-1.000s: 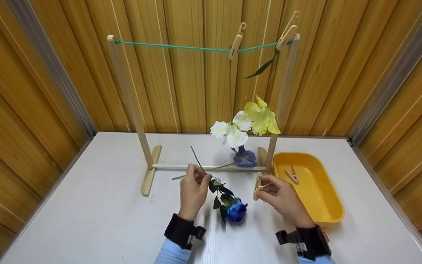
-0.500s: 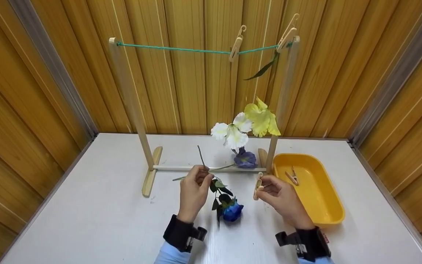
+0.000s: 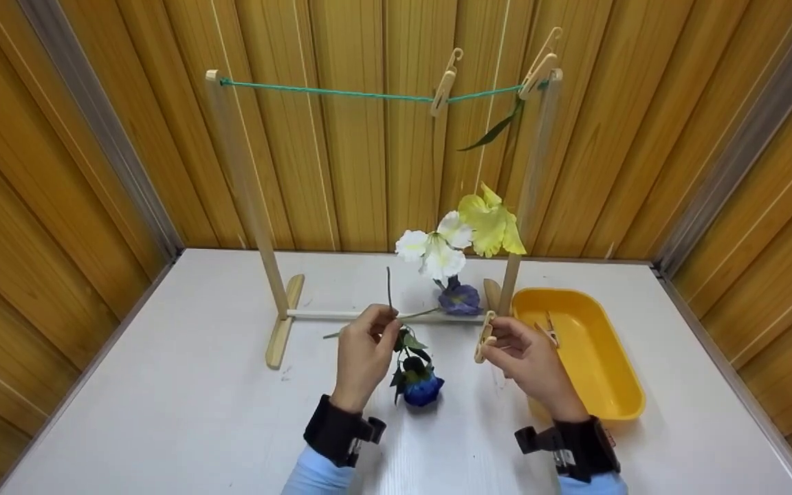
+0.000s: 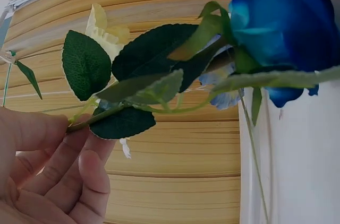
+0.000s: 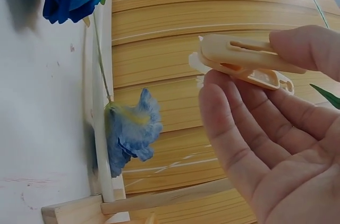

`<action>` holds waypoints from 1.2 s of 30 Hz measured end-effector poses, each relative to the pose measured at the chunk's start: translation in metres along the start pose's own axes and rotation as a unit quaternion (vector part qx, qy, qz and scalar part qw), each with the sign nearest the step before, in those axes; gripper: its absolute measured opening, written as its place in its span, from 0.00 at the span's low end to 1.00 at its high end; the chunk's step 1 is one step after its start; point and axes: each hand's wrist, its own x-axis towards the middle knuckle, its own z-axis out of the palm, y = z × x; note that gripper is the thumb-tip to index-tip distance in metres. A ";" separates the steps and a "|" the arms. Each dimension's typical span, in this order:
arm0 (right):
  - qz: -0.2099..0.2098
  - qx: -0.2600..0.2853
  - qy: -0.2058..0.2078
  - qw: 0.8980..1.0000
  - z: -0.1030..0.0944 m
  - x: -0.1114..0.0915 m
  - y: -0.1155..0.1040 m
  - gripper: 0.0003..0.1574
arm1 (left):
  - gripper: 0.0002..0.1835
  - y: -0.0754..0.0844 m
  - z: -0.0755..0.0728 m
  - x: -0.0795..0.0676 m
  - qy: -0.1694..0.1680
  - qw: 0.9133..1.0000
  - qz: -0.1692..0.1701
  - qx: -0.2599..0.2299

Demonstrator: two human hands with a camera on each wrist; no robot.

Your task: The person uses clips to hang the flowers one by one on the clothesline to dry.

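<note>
The left hand (image 3: 366,357) pinches the stem of the blue rose (image 3: 422,390) between thumb and fingertips, its other fingers bent below the stem. The rose is in front of the rack, head downward, bare stem end projecting above the grip; whether the bloom contacts the white table (image 3: 162,412) cannot be determined. The right hand (image 3: 530,357) is clamped by thumb and fingers on a wooden clothespin (image 3: 485,337), well apart from the rose and just beside the rack's right foot. The wooden rack (image 3: 248,185) carries a green cord (image 3: 327,90) between its posts. Two pegs grip the cord: the middle peg (image 3: 443,89) suspends a white flower (image 3: 441,247) by its stem, and the end peg (image 3: 539,74), near the right post, suspends a yellow flower (image 3: 491,223), with a green leaf (image 3: 493,133) just below the peg. Both blooms point downward. A purple-blue flower (image 3: 461,299) lies at the bottom crossbar (image 3: 320,314), stem extending leftward behind the left hand. To the right, a yellow tray (image 3: 602,371) contains a spare clothespin (image 3: 553,331). Each wrist bears a black strap (image 3: 333,427).
</note>
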 end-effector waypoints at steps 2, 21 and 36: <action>-0.005 0.000 0.001 1.000 -0.001 0.003 -0.003 0.24 | 0.05 0.003 -0.001 0.004 -0.005 1.000 0.008 0.002; -0.083 -0.034 -0.019 0.996 -0.005 0.031 -0.042 0.22 | 0.04 0.017 -0.018 0.041 -0.030 0.997 0.062 0.036; -0.147 -0.067 -0.015 0.987 -0.014 0.056 -0.073 0.20 | 0.04 0.032 -0.020 0.072 -0.031 0.994 0.093 0.046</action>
